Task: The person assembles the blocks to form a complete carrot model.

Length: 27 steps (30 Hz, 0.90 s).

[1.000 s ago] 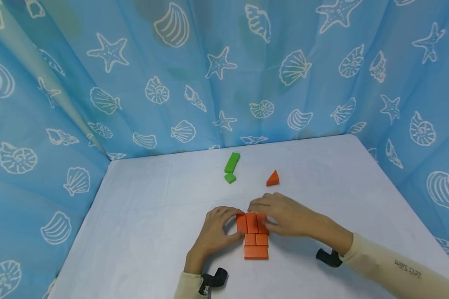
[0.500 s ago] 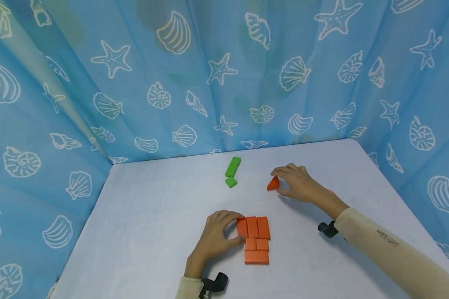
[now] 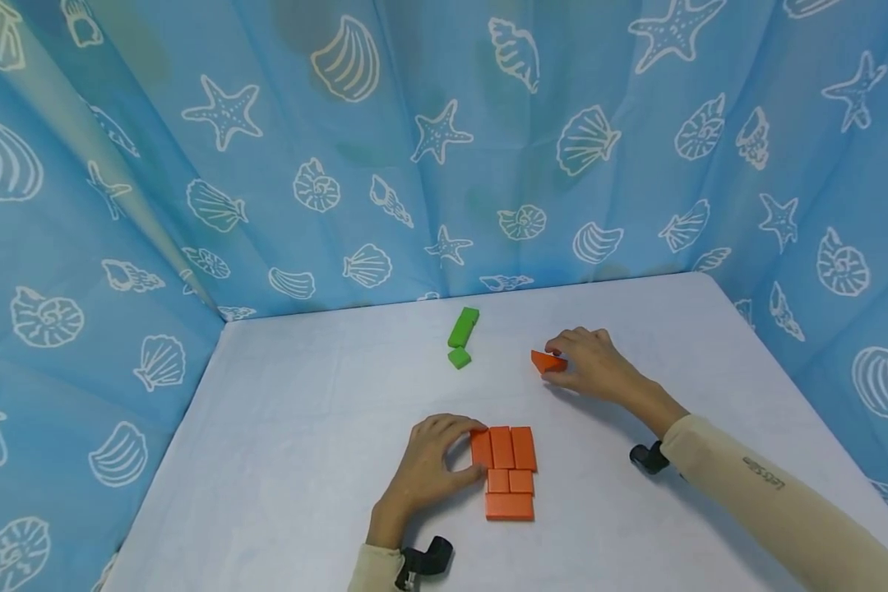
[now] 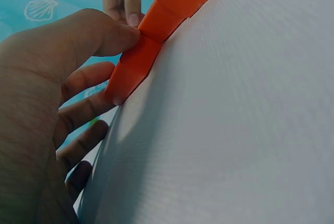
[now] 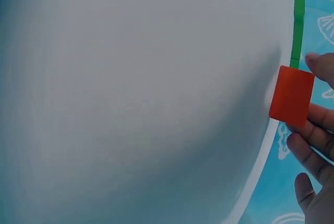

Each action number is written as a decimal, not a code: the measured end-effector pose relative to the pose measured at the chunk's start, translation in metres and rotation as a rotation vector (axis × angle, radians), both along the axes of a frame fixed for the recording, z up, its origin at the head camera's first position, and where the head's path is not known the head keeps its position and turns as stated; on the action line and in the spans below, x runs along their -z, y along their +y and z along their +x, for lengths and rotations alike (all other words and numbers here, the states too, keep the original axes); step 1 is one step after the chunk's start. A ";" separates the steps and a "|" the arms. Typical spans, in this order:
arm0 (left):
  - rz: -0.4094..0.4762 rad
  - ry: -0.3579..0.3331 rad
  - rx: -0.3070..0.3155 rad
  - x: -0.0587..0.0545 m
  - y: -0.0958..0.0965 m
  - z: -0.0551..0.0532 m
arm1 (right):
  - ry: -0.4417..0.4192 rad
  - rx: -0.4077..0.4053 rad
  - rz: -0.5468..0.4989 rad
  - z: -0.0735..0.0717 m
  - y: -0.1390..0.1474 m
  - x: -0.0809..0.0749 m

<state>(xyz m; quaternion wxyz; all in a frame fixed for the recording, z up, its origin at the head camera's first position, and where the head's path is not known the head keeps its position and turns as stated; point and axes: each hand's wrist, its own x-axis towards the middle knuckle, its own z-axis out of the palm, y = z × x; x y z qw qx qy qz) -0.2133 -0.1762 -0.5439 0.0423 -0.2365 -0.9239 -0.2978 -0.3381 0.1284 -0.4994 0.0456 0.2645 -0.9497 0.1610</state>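
On the white table lies a group of flat orange blocks: three tall rectangles side by side, two small blocks [image 3: 509, 481] below them, and one wide block [image 3: 510, 507] nearest the person. My left hand [image 3: 429, 460] pinches the leftmost tall block [image 3: 481, 449] by its ends; in the left wrist view the thumb lies on the orange row [image 4: 133, 70]. Farther back, my right hand [image 3: 590, 362] holds an orange triangular block [image 3: 543, 362] between thumb and fingers. Its rectangular side face [image 5: 292, 94] shows in the right wrist view.
A long green block [image 3: 463, 327] and a small green block [image 3: 460, 358] lie touching or nearly so, toward the table's back. A blue shell-patterned curtain [image 3: 385, 156] surrounds the white tabletop [image 3: 303, 395].
My right hand has left the orange group, reached back to the triangular block and turned it so its point faces another way. The left hand has stayed at the leftmost block.
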 end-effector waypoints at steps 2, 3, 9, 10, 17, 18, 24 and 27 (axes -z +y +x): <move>-0.003 -0.009 -0.004 0.000 0.000 0.001 | -0.005 0.018 -0.016 0.000 -0.002 0.003; -0.003 -0.010 -0.003 0.000 0.000 0.001 | -0.004 0.022 -0.027 0.000 -0.003 0.004; 0.004 -0.008 0.003 -0.001 0.000 0.002 | 0.019 0.033 -0.078 0.004 -0.006 0.002; 0.004 -0.005 0.004 -0.001 0.000 0.002 | 0.020 0.029 -0.087 0.005 -0.006 0.000; -0.002 0.032 0.018 -0.004 0.000 0.000 | 0.030 -0.057 -0.191 0.034 -0.008 -0.018; -0.002 0.030 0.019 -0.004 0.000 0.000 | 0.031 -0.068 -0.199 0.041 -0.010 -0.022; -0.007 0.004 0.020 -0.004 0.000 -0.001 | 0.023 -0.164 -0.189 0.083 -0.018 -0.035; 0.000 0.003 0.017 -0.003 0.000 -0.001 | 0.020 -0.222 -0.185 0.104 -0.022 -0.038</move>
